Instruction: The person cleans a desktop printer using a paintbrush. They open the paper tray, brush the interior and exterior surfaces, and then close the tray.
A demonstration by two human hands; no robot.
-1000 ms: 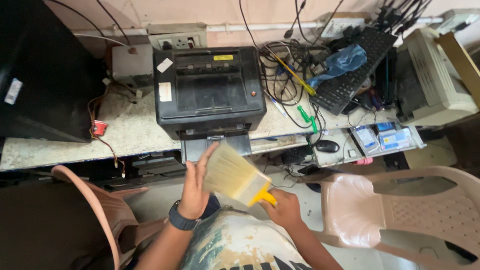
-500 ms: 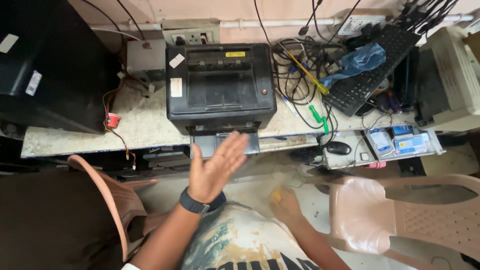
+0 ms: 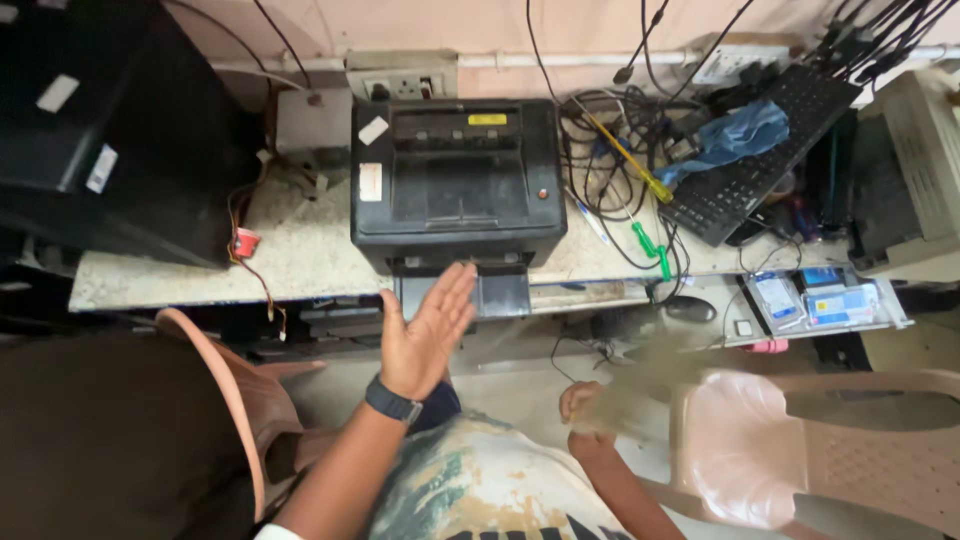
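My left hand point(image 3: 425, 330) is raised flat with its fingers apart, holding nothing, just in front of the paper tray point(image 3: 500, 293) of a black printer point(image 3: 455, 180). A dark watch point(image 3: 392, 402) sits on that wrist. Lower down, my right hand point(image 3: 583, 412) is closed on the handle of a wide paintbrush point(image 3: 650, 380). The brush is only a tan motion blur stretching right toward a chair. The printer stands on a speckled stone bench point(image 3: 300, 260).
A black computer case point(image 3: 110, 130) stands at the left. Tangled cables, screwdrivers point(image 3: 650, 245), a black keyboard point(image 3: 760, 160) and a grey printer point(image 3: 915, 170) crowd the right. A pink plastic chair point(image 3: 780, 450) is close on my right, a brown chair point(image 3: 230, 400) on my left.
The brush was pressed against my left palm; my right hand has swung it away, down and to the right. My left hand stays up and open.
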